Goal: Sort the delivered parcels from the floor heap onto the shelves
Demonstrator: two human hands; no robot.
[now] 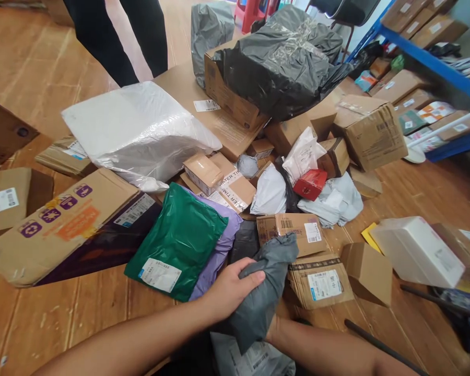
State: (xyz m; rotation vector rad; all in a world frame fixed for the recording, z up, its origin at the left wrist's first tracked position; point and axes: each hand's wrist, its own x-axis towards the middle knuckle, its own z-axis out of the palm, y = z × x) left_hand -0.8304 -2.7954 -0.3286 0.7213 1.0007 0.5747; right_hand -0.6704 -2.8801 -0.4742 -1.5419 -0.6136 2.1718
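Observation:
My left hand (231, 289) is closed on a grey plastic mailer bag (264, 290), thumb across its top, just above the wooden floor. My right hand is hidden under that grey bag; only the wrist and forearm (321, 350) show. Left of the bag lie a green mailer (178, 243) with a white label and a lilac mailer (223, 240) beneath it. Right of it sit small labelled cardboard parcels (319, 279). Another grey mailer (250, 360) lies below my arms.
Parcels cover the floor: a large white plastic bag (137, 130), a long flat carton (58, 230), a black bag (282, 62) on a box, a red box (310, 184), a white box (417, 250). Blue shelving (426, 57) stands right. A person's legs (117, 36) are at the top.

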